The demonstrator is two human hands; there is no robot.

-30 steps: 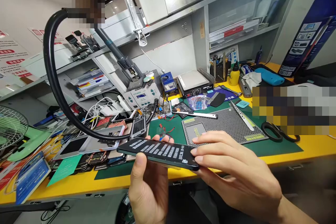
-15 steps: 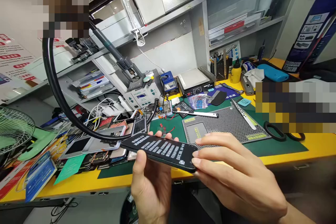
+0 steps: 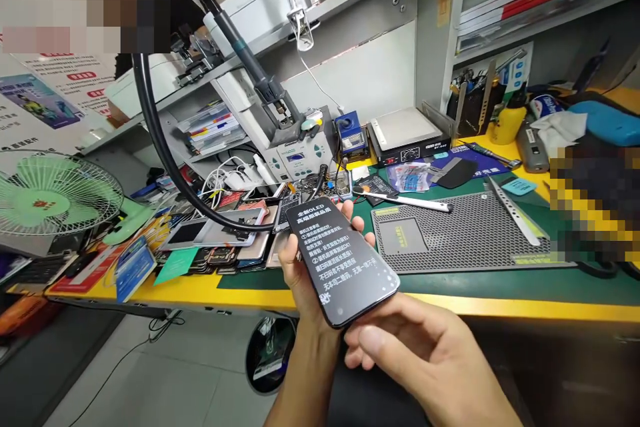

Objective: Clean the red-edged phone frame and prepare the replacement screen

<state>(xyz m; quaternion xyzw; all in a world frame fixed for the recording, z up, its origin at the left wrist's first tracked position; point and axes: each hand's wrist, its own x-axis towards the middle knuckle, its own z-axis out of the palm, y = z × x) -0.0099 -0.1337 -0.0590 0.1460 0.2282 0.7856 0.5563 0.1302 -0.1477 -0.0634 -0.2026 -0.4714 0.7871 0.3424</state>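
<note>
A black smartphone (image 3: 345, 260) lies tilted in my left hand (image 3: 305, 293), its screen turned up toward me and covered with white Chinese text and the word OLED. The left thumb presses along one long edge, while fingertips show past the opposite edge. My right hand (image 3: 420, 353) is close beneath the phone's near lower corner, its fingers loosely curled and the thumb apart from them. Whether a right finger touches the phone's underside is hidden. Both hands are in front of the bench edge.
A perforated grey mat (image 3: 460, 233) with tweezers (image 3: 515, 213) lies on the green work mat (image 3: 480, 287). Behind stand a hot air station (image 3: 300, 160) and a heating plate (image 3: 410, 137). A black hose (image 3: 165, 153) loops at left, near stacked phone parts (image 3: 220, 257) and a green fan (image 3: 55, 197).
The phone has turned so its screen faces me more fully. My right fingers have left its screen end and dropped below the near corner. The camera view has shifted left.
</note>
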